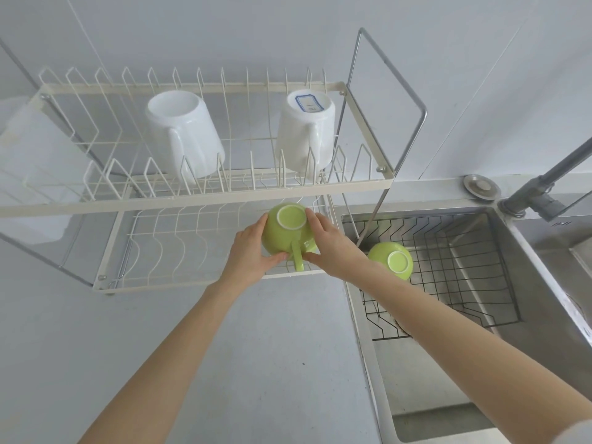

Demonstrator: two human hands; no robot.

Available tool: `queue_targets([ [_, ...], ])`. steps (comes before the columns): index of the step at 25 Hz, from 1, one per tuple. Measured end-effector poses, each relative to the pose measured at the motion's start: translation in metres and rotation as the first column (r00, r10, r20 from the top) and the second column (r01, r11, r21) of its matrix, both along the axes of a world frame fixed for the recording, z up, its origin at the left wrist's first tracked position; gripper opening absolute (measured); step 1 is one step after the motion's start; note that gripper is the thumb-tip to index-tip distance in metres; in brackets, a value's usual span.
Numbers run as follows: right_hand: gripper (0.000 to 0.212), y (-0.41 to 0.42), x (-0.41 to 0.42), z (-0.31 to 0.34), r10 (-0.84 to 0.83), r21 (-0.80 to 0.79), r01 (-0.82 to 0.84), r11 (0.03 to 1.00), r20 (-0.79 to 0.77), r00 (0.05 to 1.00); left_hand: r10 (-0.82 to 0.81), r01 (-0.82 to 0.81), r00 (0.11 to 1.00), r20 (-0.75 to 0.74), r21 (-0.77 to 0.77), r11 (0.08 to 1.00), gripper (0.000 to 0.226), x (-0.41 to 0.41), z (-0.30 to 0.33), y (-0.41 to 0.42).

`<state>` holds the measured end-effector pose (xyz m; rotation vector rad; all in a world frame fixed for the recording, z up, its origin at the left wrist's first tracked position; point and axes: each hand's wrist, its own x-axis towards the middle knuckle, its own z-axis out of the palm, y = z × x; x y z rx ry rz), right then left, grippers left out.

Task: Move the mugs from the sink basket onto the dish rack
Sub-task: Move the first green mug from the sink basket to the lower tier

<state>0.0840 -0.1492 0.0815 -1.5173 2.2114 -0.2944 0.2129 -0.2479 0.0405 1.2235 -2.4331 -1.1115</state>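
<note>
An upside-down green mug is held between my left hand and my right hand, over the right end of the dish rack's lower tier. Its handle points toward me. A second green mug lies upside down in the black wire sink basket, just right of my right wrist. Two white mugs stand upside down on the rack's upper tier.
The steel sink fills the right side, with a grey faucet and a round metal cap at its back edge. Grey countertop lies in front of the rack. The rack's metal frame rises by the sink.
</note>
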Motion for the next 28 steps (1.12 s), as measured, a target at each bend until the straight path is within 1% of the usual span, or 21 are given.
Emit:
queue_targets([
  [4,0.078,0.001,0.001,0.002,-0.004,0.005,0.004,1.000,-0.010,1.000,-0.036,0.037,0.998,0.056,-0.009,0.999,0.090,0.000,0.004,-0.002],
  [8,0.080,0.005,0.003,0.007,0.004,0.039,-0.003,0.999,-0.012,1.000,-0.123,0.126,0.986,0.114,-0.019,0.992,0.092,0.002,0.012,0.002],
  [11,0.079,0.015,0.006,0.011,0.026,0.043,-0.025,0.999,-0.030,0.999,-0.167,0.183,0.971,0.172,-0.077,0.980,0.087,0.007,0.021,0.009],
  [15,0.076,0.037,0.011,0.013,0.085,0.054,-0.080,0.995,-0.093,0.992,-0.183,0.262,0.918,0.352,-0.193,0.945,0.076,0.018,0.041,0.030],
  [17,0.076,0.052,0.013,0.012,0.107,0.057,-0.100,0.993,-0.133,0.985,-0.172,0.293,0.899,0.402,-0.261,0.920,0.074,0.026,0.048,0.043],
  [23,0.073,0.099,0.016,0.008,0.104,0.021,-0.102,0.995,-0.162,0.981,-0.149,0.305,0.886,0.440,-0.310,0.900,0.070,0.039,0.052,0.086],
  [28,0.072,0.135,-0.001,0.002,0.099,0.047,-0.093,0.995,-0.154,0.983,-0.186,0.332,0.875,0.447,-0.273,0.903,0.068,0.025,0.048,0.130],
])
